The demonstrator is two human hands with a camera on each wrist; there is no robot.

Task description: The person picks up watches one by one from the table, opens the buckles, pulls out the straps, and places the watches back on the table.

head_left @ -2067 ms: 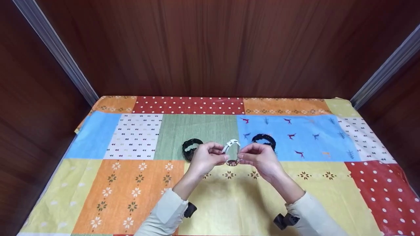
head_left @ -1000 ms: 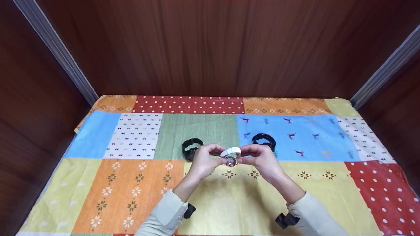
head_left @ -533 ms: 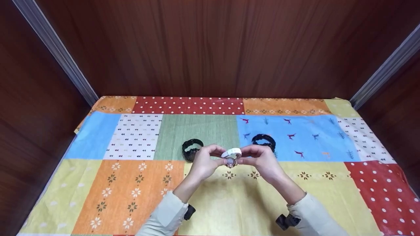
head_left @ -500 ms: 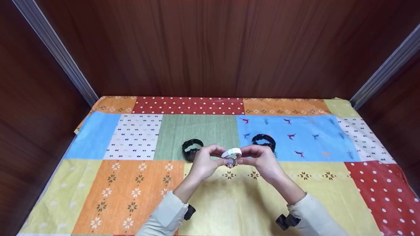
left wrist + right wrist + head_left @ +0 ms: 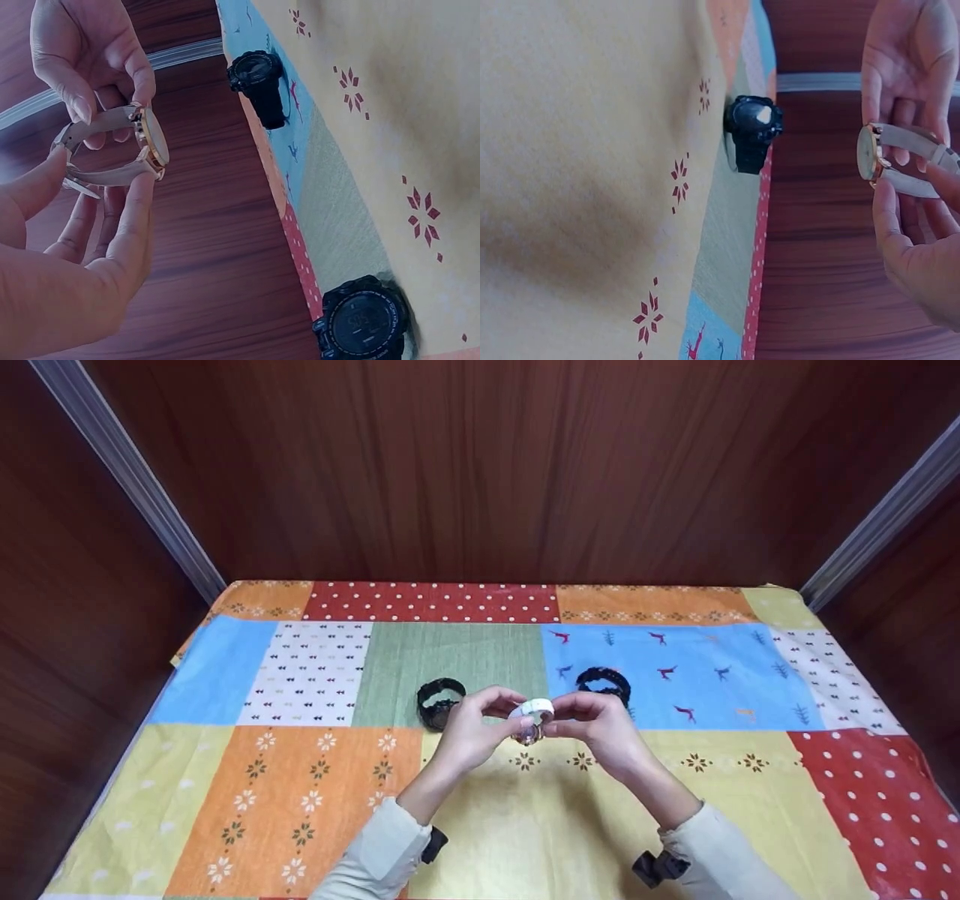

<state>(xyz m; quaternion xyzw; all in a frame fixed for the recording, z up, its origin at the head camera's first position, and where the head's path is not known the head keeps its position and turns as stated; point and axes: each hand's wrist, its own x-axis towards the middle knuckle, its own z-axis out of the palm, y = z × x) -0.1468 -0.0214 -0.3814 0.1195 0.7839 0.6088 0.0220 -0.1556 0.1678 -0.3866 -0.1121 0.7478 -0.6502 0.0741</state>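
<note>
A wristwatch with a white strap and a gold-coloured case (image 5: 531,733) is held up between both hands, its strap forming a closed loop. My left hand (image 5: 471,731) pinches one side of it with thumb and fingers; in the left wrist view the left fingers (image 5: 135,210) touch the strap beside the case. My right hand (image 5: 604,727) grips the opposite side, its thumb near the case. In the right wrist view the pale dial (image 5: 866,152) faces away from the strap loop. The buckle (image 5: 81,187) shows near the left thumb.
One black watch (image 5: 431,716) rests behind the left hand on the green patch. Another black watch (image 5: 609,679) is behind the right hand on the blue patch. A patchwork cloth (image 5: 322,810) covers the table, with dark wooden panels (image 5: 480,472) around its back and sides.
The white watch has tilted from its earlier pose with the loop standing tall, so the strap looks lower and the dial shows more. Just now the left thumb has shifted across the case.
</note>
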